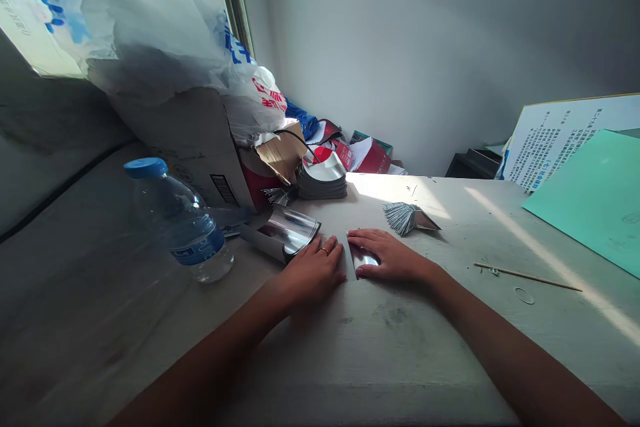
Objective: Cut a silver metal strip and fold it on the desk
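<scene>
My left hand (316,271) lies flat with its fingers stretched over a pale strip (349,261) on the table, and a ring shows on one finger. Just beyond it is a curled stack of silvery sheets (295,230). My right hand (393,255) rests on a small shiny silver sheet (363,256), fingers extended along its far edge and thumb at the near edge. The silver sheet's side meets or overlaps the pale strip; I cannot tell which. Part of both pieces is hidden under my hands. Farther off stands a fanned bundle of folded silvery pieces (401,217).
At left stands a plastic bottle (193,233) with a blue cap, beside a cardboard box (185,140) under plastic bags (150,27). Behind sits a stack of curved sheets (323,181). On the right lie a thin stick (530,275), a rubber band (523,295) and a green board (595,193).
</scene>
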